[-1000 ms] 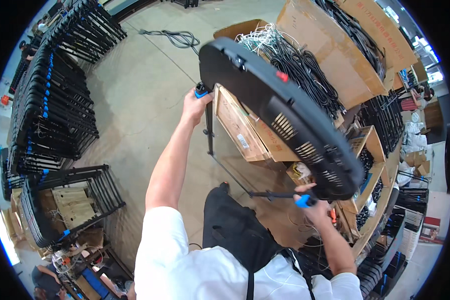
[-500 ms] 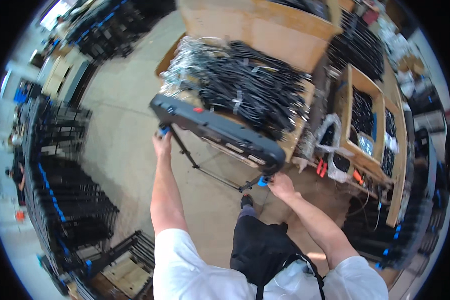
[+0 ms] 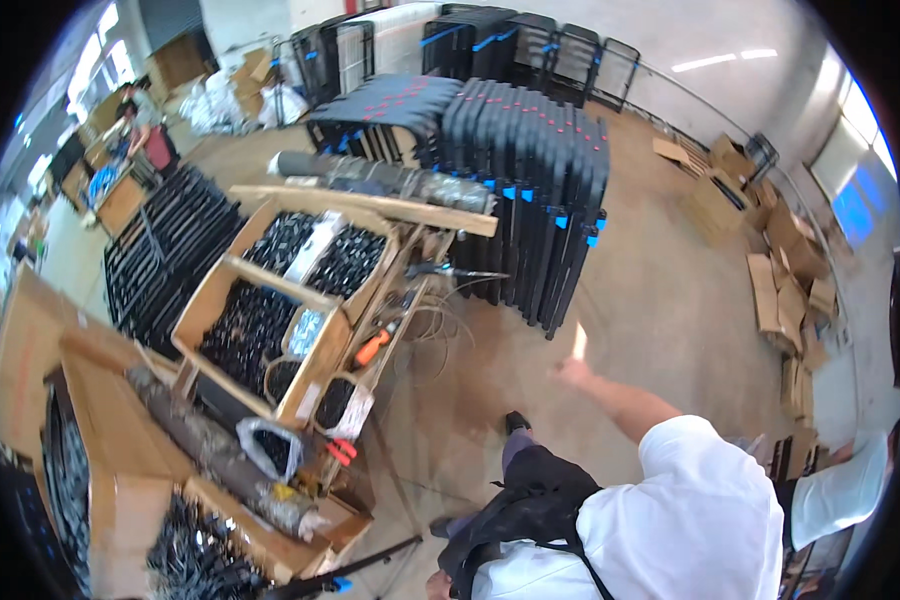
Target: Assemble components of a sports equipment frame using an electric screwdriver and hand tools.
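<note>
My right hand (image 3: pixel 573 372) is stretched out over the floor, holding nothing that shows. Its fingers are slightly blurred but look loosely apart. Ahead of it stands a row of upright black frames (image 3: pixel 530 150) with blue clips and red marks along their tops. My left hand (image 3: pixel 438 584) is only partly in view at the bottom edge, its fingers mostly hidden. Close to it lies a black bar (image 3: pixel 380 555) with a blue clip (image 3: pixel 342 584). Whether the hand touches the bar, I cannot tell.
Wooden bins (image 3: pixel 240 320) of small black parts stand at left, with an orange-handled tool (image 3: pixel 374 346) and red-handled tool (image 3: pixel 341 451) beside them. An open carton (image 3: pixel 120 450) holds black cables. Cardboard boxes (image 3: pixel 785 290) line the right wall. Another person's white shirt (image 3: pixel 840 495) shows at right.
My view has swung to the right, toward the row of black frames. My right hand has come off the long black panel that both hands held; the panel is largely out of view.
</note>
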Demonstrator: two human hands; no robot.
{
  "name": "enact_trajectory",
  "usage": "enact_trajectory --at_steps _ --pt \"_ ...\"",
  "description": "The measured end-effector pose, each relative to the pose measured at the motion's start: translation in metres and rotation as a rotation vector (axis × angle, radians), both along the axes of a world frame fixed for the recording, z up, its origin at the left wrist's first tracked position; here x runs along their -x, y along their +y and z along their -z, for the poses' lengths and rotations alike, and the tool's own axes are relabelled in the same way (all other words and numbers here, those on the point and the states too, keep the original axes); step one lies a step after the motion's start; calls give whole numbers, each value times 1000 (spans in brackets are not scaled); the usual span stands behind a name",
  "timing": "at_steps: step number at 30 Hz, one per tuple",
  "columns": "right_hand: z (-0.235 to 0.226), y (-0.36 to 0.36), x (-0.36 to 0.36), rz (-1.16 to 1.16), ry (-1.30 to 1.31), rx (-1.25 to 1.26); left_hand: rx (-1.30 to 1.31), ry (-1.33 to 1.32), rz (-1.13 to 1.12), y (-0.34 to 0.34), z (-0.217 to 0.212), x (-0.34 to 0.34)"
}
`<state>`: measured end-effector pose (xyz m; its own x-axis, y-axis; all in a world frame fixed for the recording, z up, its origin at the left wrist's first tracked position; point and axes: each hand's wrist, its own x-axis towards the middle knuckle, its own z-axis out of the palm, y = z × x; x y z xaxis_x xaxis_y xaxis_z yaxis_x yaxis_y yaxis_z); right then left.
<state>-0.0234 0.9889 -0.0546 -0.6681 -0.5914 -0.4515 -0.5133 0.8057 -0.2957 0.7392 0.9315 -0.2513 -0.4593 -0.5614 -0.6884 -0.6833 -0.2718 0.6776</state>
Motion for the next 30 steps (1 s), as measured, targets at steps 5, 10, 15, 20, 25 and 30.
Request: enact_trajectory --at_steps 5,10,15,20,25,30 --pt "-79 -51 226 541 234 827 -431 291 -844 -30 -32 98" --pt "-120 -132 412 576 194 959 112 4 -859 -103 -108 229" --pt "-116 -177 488 613 -244 1019 286 -8 -316 -141 -196 415" --pt "-147 -134 514 655 -248 1318 422 149 62 -158 -253 579" --pt "-144 -12 466 575 -241 1236 138 414 205 -130 -288 771" --pt "-154 94 319 890 -794 1268 -85 624 238 -40 -321 921"
